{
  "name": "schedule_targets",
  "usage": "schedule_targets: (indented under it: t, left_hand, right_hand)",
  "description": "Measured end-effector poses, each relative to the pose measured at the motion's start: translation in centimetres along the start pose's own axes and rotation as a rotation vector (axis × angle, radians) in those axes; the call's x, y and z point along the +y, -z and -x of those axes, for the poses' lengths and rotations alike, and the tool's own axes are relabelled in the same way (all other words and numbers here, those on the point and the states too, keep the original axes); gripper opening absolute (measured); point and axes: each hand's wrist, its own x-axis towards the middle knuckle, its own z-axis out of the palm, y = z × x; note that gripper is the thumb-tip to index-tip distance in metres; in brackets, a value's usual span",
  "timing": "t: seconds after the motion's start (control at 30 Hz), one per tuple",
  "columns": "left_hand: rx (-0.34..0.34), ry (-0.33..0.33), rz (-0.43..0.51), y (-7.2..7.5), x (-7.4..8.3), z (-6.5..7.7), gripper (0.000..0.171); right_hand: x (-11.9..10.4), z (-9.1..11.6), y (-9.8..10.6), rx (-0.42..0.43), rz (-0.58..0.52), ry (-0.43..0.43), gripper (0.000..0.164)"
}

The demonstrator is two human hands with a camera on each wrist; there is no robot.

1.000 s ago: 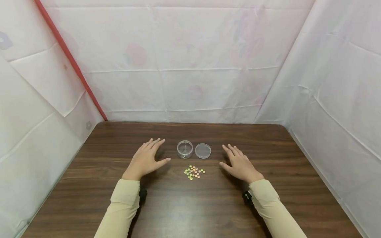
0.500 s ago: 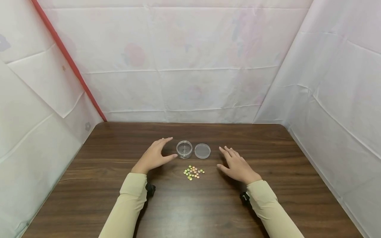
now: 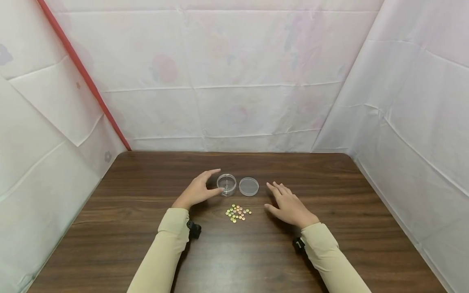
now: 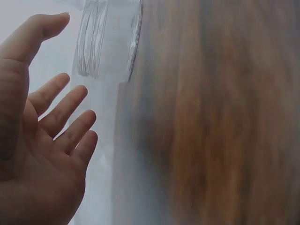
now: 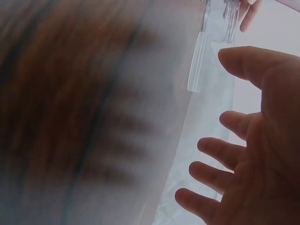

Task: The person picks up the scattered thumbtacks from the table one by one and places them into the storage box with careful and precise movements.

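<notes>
Left hand (image 3: 197, 190) shifted rightward — beside clear jar (image 3: 228, 184).

The jar (image 3: 228, 182) is colourless and transparent; the lid (image 3: 248, 186) to its right is clear with a faint grey cast, and the discs (image 3: 237, 217) on the near side of the jar appear yellow-green and orange-pink, though too small for exact shades. The tabletop (image 3: 234, 260) beneath the jar is dark brown with darker streaked wood grain; nearer than the jar, both sleeves (image 3: 161, 248) are plain pale yellow-green. Beyond the jar, the white cloth (image 3: 220, 49) carries faded pink and mauve blotches, with a solid red strip (image 3: 81, 69) to the far left.
</notes>
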Motion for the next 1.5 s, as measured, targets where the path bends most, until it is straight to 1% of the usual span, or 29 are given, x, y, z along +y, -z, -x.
schedule_targets:
  t: [0.13, 0.37, 0.53, 0.6, 0.8, 1.03, 1.17, 1.5]
  left_hand:
    - [0.007, 0.030, 0.067, -0.6, -0.5, -0.2, 0.073]
    - [-0.001, 0.052, 0.279, -1.5, -1.2, -0.7, 0.075]
    - [-0.045, 0.074, 0.449, -0.7, 0.7, -0.2, 0.071]
    - [-0.073, 0.082, 0.479, -0.4, 1.6, 0.0, 0.072]
    - [-0.102, 0.091, 0.459, -0.5, 2.1, 0.0, 0.078]
    - [-0.099, 0.133, 0.415, -0.8, 2.5, 0.0, 0.076]
    - [-0.094, 0.133, 0.412, -0.9, 2.6, 0.1, 0.076]
    - [-0.086, 0.133, 0.399, -0.8, 2.7, 0.2, 0.078]
  right_hand:
    - [-0.2, 0.0, -0.1, -0.006, 0.000, 0.008, 0.069]
    - [-0.7, 0.1, -0.2, -0.021, -0.012, 0.024, 0.070]
    - [-0.8, 0.1, -0.3, -0.019, -0.004, 0.041, 0.069]
    - [-0.8, 0.1, -0.4, -0.024, -0.005, 0.041, 0.069]
    - [-0.9, 0.0, -0.5, -0.027, -0.016, 0.045, 0.069]
    - [-1.1, -0.2, -0.5, -0.038, -0.025, 0.049, 0.069]
    - [-1.3, -0.2, -0.6, -0.049, -0.034, 0.045, 0.069]
    - [-2.2, -0.6, -0.8, -0.058, -0.033, 0.074, 0.063]
